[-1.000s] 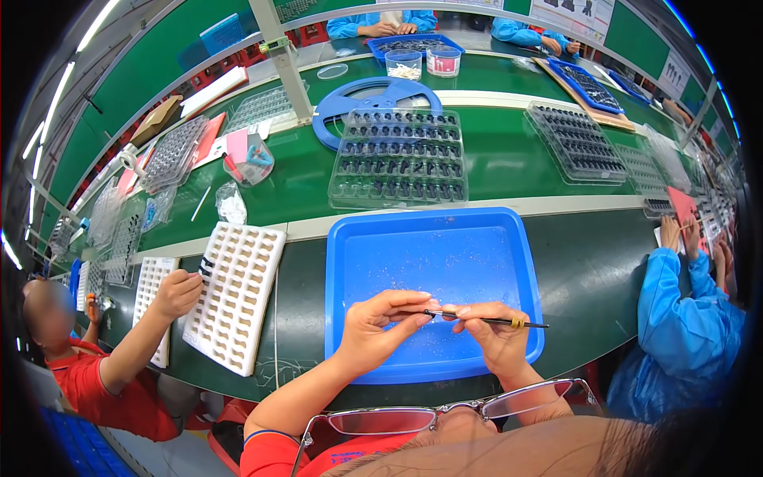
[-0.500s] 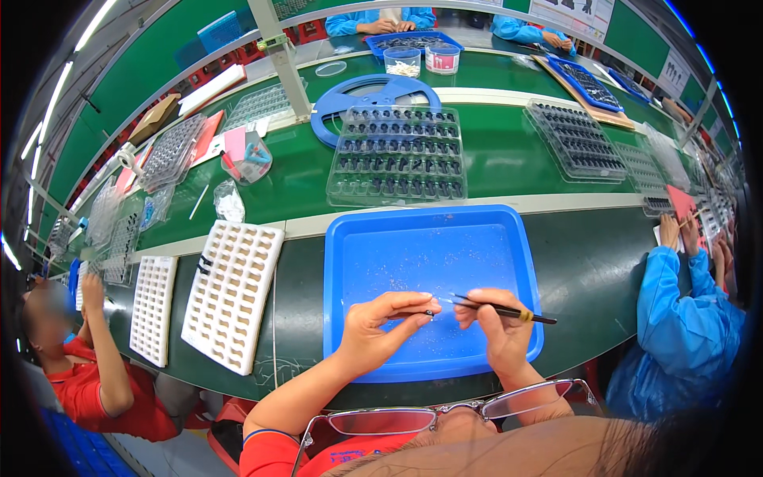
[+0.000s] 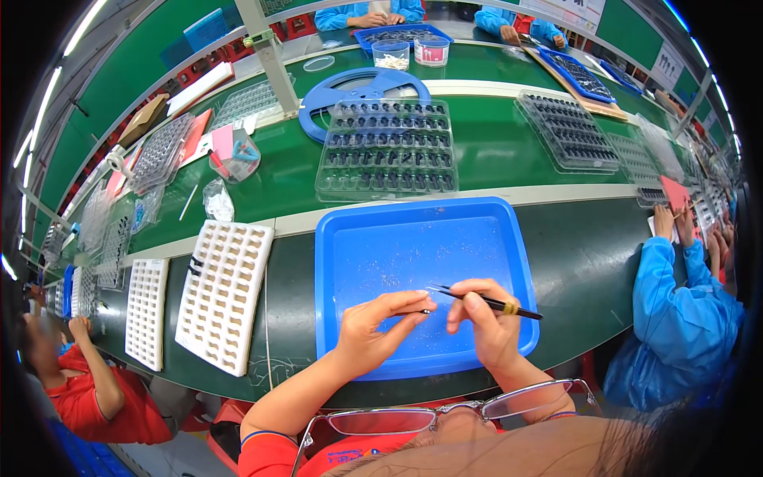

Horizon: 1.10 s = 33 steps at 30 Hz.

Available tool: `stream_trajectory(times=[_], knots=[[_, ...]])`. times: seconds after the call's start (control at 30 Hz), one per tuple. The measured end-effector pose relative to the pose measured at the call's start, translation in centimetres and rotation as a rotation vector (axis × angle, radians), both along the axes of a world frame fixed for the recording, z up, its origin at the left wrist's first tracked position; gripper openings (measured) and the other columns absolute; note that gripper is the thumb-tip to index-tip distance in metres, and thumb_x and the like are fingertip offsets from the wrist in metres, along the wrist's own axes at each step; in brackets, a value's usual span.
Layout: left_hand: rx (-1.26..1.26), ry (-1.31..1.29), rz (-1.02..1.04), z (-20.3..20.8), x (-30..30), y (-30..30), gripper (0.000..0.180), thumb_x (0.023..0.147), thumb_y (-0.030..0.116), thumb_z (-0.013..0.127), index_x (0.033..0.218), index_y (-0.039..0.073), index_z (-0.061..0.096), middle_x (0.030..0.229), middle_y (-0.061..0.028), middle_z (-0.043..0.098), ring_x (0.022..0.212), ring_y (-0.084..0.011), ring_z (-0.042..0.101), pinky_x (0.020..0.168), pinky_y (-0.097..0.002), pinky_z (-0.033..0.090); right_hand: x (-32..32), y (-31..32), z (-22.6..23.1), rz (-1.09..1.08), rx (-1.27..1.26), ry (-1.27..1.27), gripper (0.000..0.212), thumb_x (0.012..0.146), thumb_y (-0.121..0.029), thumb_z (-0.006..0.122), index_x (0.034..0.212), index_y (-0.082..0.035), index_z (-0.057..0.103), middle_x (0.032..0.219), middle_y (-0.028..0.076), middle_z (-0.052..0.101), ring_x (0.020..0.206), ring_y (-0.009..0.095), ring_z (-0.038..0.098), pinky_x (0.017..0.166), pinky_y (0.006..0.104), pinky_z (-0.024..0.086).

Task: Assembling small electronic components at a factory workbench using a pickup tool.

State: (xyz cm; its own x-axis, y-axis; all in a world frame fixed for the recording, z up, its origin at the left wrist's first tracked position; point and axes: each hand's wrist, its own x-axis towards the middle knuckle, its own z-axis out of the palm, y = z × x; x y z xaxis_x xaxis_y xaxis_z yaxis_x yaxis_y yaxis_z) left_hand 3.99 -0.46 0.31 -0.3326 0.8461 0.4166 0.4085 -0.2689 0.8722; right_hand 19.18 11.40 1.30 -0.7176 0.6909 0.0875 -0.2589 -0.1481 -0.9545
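Note:
Over the blue tray (image 3: pixel 358 266), my left hand (image 3: pixel 372 332) is closed in a pinch. A tiny black part (image 3: pixel 425 311) shows at its fingertips, mostly hidden by them. My right hand (image 3: pixel 491 327) grips black tweezers (image 3: pixel 501 305) with a yellowish band near the back end. Their fine tips point left, just above the left fingertips and seemingly apart from the part. Small pale specks lie scattered on the tray floor under both hands.
Two white moulded trays (image 3: pixel 224 298) lie on the left, one with black pieces. Beyond the blue tray are a clear tray of black parts (image 3: pixel 388 151) and a blue reel (image 3: pixel 318 107). Co-workers sit left, right (image 3: pixel 675 294) and across. A metal post (image 3: pixel 270 60) stands at the back.
The right hand has shifted a little left and the tweezers' tips have risen slightly above the left fingertips. The left hand keeps its pinch. The whole view has slid slightly.

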Motion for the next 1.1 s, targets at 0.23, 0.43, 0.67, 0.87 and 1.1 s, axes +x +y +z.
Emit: stream_trajectory(times=[0.23, 0.43, 0.67, 0.87, 1.1], knots=[[-0.002, -0.06, 0.021, -0.2, 0.0, 0.1, 0.034, 0.081, -0.003, 0.069, 0.114, -0.001, 0.061, 0.102, -0.0129, 0.07, 0.094, -0.0197, 0.069, 0.081, -0.0291, 0.056, 0.2, -0.2, -0.4, 0.058, 0.085, 0.013, 0.017, 0.093, -0.007, 0.056, 0.108, 0.001, 0.06, 0.091, 0.013, 0.065, 0.083, 0.017, 0.064, 0.073, 0.0287, 0.054], [0.051, 0.177, 0.023, 0.3, 0.0, 0.2, 0.035, 0.079, -0.002, 0.071, 0.113, 0.001, 0.062, 0.1, -0.0132, 0.07, 0.09, -0.0233, 0.07, 0.077, -0.0306, 0.057, -0.4, 0.3, -0.9, 0.211, 0.013, -0.051, 0.022, 0.085, -0.005, 0.065, 0.106, -0.001, 0.058, 0.102, 0.006, 0.058, 0.099, 0.013, 0.056, 0.078, 0.0276, 0.052], [0.074, 0.246, 0.014, 0.1, 0.0, 0.2, 0.032, 0.077, -0.001, 0.073, 0.107, 0.001, 0.065, 0.098, -0.0127, 0.071, 0.088, -0.0256, 0.07, 0.075, -0.0323, 0.057, -0.6, 0.2, -0.8, 0.277, -0.135, -0.044, 0.024, 0.081, -0.006, 0.068, 0.101, -0.002, 0.055, 0.098, 0.007, 0.055, 0.091, 0.015, 0.058, 0.072, 0.0288, 0.054], [0.053, 0.166, 0.066, -1.8, -0.3, -1.0, 0.031, 0.075, -0.005, 0.072, 0.104, 0.001, 0.066, 0.092, -0.0142, 0.072, 0.086, -0.0229, 0.071, 0.076, -0.0308, 0.054, -1.0, 0.3, -1.6, 0.368, -0.159, 0.017, 0.025, 0.083, -0.01, 0.069, 0.103, -0.005, 0.055, 0.101, 0.004, 0.053, 0.098, 0.012, 0.054, 0.083, 0.0261, 0.048], [0.048, 0.177, 0.015, -3.0, -0.9, -0.5, 0.039, 0.083, -0.009, 0.064, 0.119, -0.001, 0.05, 0.103, -0.0197, 0.067, 0.097, -0.0223, 0.067, 0.089, -0.0314, 0.051, 0.7, 1.3, -0.7, 0.302, -0.169, 0.01, 0.029, 0.085, -0.013, 0.068, 0.108, -0.005, 0.053, 0.104, 0.004, 0.053, 0.102, 0.012, 0.052, 0.089, 0.0278, 0.046]])
